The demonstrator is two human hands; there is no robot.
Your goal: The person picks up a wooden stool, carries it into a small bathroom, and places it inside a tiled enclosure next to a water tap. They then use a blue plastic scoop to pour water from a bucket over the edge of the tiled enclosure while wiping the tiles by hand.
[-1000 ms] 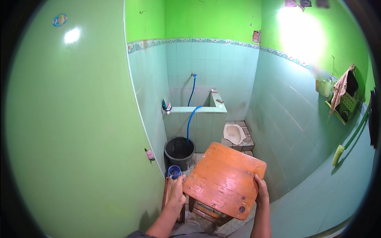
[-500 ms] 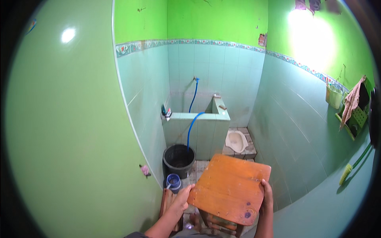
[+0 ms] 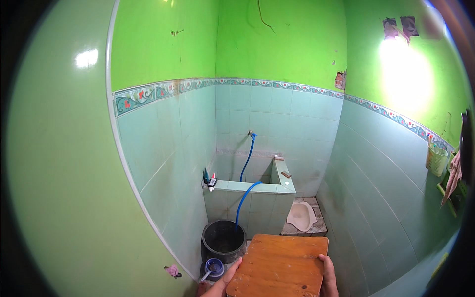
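Note:
A wooden stool [image 3: 279, 265] with a flat, varnished orange-brown seat is held in front of me at the lower middle of the view. My left hand [image 3: 230, 278] grips the seat's left edge. On the opposite edge, my right hand [image 3: 328, 278] is closed, its thumb over the top. The stool's legs are hidden under the seat now. Just beyond my left hand stand a blue dipper [image 3: 213, 268] and a black bucket [image 3: 223, 238] with a blue hose [image 3: 241, 205] running down into it.
A tiled water basin [image 3: 250, 198] stands ahead, with bottles [image 3: 209, 182] on its left ledge. Right of it is a squat toilet [image 3: 301, 216] on a raised step. The right wall carries a green cup holder [image 3: 436, 161] and a hanging cloth [image 3: 451, 180]. A pale green door [image 3: 64, 163] fills the left.
The view has tilted up and moved closer to the basin. Both hands still hold the stool, which sits lower in the picture, its legs now out of sight.

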